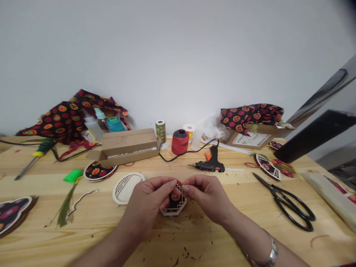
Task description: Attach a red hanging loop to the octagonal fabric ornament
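An octagonal wooden lattice ornament (171, 213) backed with dark patterned fabric is between my two hands, at the middle front of the table. My left hand (151, 194) is closed at its upper left edge, fingers curled over it. With thumb and forefinger, my right hand (207, 194) pinches at the top right, where a bit of red cord (179, 183) shows between the fingertips. Fingers hide much of the cord and the ornament's upper part. Left of my left hand lies a round pale lattice frame (125, 185).
Behind stand a red thread spool (180, 142), a green spool (160, 129) and an open cardboard box (129, 146). A glue gun (210, 163) lies beyond my right hand, black scissors (289, 204) to the right. At left are a green tassel (66, 202) and a screwdriver (35, 159).
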